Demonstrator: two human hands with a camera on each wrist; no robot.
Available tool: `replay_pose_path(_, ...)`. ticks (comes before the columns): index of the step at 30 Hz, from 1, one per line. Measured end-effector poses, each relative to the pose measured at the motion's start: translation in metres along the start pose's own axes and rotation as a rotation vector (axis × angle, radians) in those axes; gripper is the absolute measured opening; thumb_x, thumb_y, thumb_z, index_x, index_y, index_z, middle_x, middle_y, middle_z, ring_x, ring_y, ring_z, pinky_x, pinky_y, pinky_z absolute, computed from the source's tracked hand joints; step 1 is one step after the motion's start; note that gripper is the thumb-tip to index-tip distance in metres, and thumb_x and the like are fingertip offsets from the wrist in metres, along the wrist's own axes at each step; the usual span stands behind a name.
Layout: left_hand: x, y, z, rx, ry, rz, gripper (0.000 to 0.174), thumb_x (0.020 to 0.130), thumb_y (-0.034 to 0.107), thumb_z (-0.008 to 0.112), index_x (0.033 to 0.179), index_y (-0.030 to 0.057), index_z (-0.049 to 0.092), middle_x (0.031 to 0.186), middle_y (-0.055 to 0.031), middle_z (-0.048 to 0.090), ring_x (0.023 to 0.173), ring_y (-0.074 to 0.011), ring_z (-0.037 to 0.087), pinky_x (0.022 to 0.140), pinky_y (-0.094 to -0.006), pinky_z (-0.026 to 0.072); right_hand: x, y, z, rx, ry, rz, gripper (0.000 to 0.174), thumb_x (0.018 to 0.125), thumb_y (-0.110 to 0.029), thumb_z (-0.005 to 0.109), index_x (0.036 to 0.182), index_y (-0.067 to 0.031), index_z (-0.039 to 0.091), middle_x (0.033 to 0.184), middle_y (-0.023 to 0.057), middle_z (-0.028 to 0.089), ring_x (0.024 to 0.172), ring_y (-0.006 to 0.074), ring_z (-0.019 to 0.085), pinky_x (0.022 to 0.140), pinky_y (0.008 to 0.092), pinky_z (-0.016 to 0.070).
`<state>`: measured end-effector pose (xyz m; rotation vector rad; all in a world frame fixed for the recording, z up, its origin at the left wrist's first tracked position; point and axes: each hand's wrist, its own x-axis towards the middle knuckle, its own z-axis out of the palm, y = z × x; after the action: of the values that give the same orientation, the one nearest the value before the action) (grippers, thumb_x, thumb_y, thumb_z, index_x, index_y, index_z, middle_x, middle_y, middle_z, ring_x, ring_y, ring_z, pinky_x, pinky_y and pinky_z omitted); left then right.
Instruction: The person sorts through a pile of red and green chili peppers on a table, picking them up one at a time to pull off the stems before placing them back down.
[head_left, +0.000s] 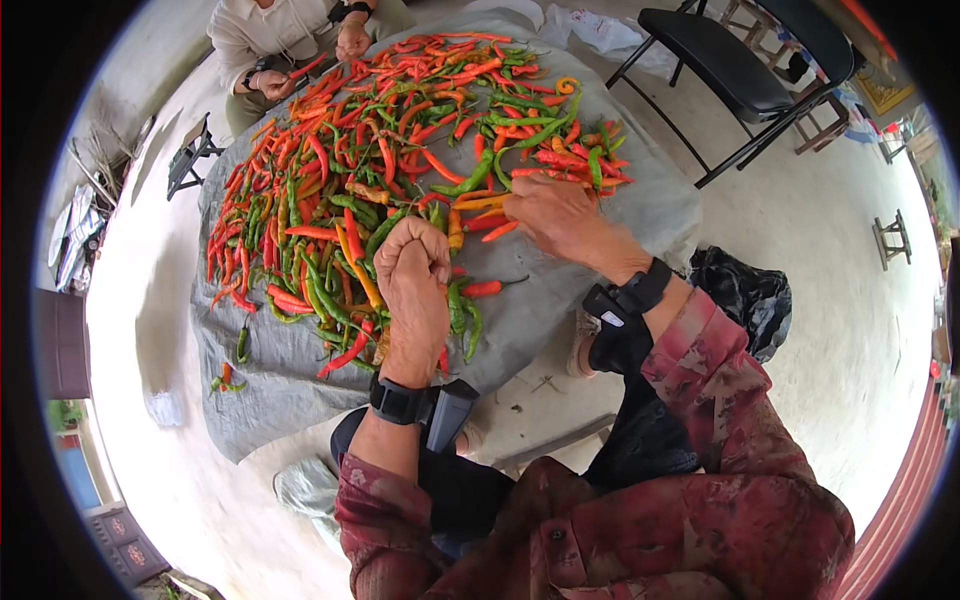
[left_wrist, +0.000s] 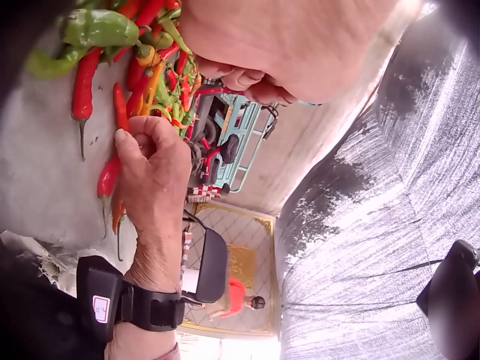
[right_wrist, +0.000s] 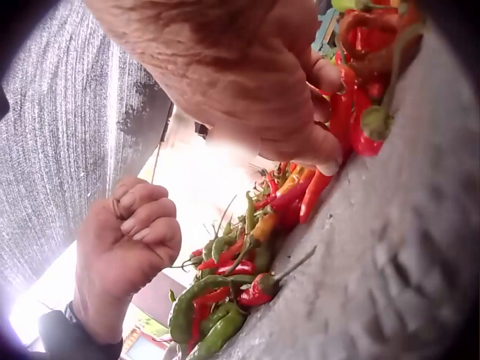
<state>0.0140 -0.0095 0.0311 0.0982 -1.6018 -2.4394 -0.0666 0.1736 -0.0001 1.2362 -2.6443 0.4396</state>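
Observation:
My left hand (head_left: 414, 275) is curled into a fist above the near side of the chili pile. A thin strand (right_wrist: 156, 166) rises from the top of that fist in the right wrist view; the rest is hidden by the fingers. My right hand (head_left: 565, 222) reaches to the pile's right edge. In the left wrist view its thumb and fingers pinch a slim red chili pepper (left_wrist: 120, 106) close over the grey sheet. Orange and red chilies (head_left: 482, 203) lie right beside these fingers, with a curved green chili (head_left: 468, 180) just beyond.
A large heap of red, green and orange chilies (head_left: 300, 220) covers much of the grey sheet (head_left: 560, 310). Across it sits another person (head_left: 285, 40) whose hand holds a red chili. A black folding chair (head_left: 730, 80) stands back right; a black plastic bag (head_left: 745, 300) lies on the floor.

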Motion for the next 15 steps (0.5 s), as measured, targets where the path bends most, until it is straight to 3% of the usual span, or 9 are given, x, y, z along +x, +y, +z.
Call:
replay_pose_path(5, 0.004, 0.001, -0.01, -0.009, 0.009, 0.091, 0.017, 0.075, 0.0, 0.033, 0.061, 0.0058, 0.042, 0.057, -0.0007, 0.041, 0.051, -0.0059, 0.03, 0.046, -0.0203, 0.024, -0.003, 0.003, -0.006, 0.048, 0.041, -0.014, 0.005, 0.075, -0.006, 0.057, 0.079, -0.0027, 0.055, 0.082, 0.0087, 0.05, 0.079, 0.0283, 0.055, 0.064, 0.0393, 0.0457)
replay_pose_path(8, 0.005, -0.001, -0.008, 0.025, -0.002, 0.097, 0.018, 0.075, 0.0, 0.033, 0.061, 0.0056, 0.043, 0.058, -0.0003, 0.04, 0.051, -0.0059, 0.03, 0.046, -0.0202, 0.0242, 0.022, -0.008, 0.003, 0.141, 0.112, 0.072, 0.008, 0.075, -0.005, 0.057, 0.083, -0.003, 0.055, 0.085, 0.0097, 0.052, 0.08, 0.0287, 0.056, 0.064, 0.0398, 0.0463)
replay_pose_path(10, 0.004, -0.003, -0.006, 0.072, -0.007, 0.104, 0.018, 0.075, 0.0, 0.033, 0.062, 0.0055, 0.043, 0.058, -0.0001, 0.04, 0.052, -0.006, 0.03, 0.046, -0.0203, 0.0248, 0.03, -0.007, 0.019, -0.081, 0.016, 0.095, 0.01, 0.076, -0.004, 0.057, 0.085, -0.0028, 0.055, 0.085, 0.0111, 0.053, 0.081, 0.0295, 0.056, 0.065, 0.0402, 0.0466)
replay_pose_path(15, 0.005, 0.001, -0.01, 0.044, 0.005, 0.116, 0.019, 0.076, -0.004, 0.033, 0.062, 0.0069, 0.041, 0.058, -0.0002, 0.039, 0.05, -0.0069, 0.029, 0.047, -0.0219, 0.0255, 0.03, -0.006, 0.022, -0.017, 0.018, 0.103, 0.012, 0.075, -0.006, 0.058, 0.085, -0.0023, 0.054, 0.081, 0.0119, 0.054, 0.079, 0.0302, 0.056, 0.065, 0.0402, 0.0468)
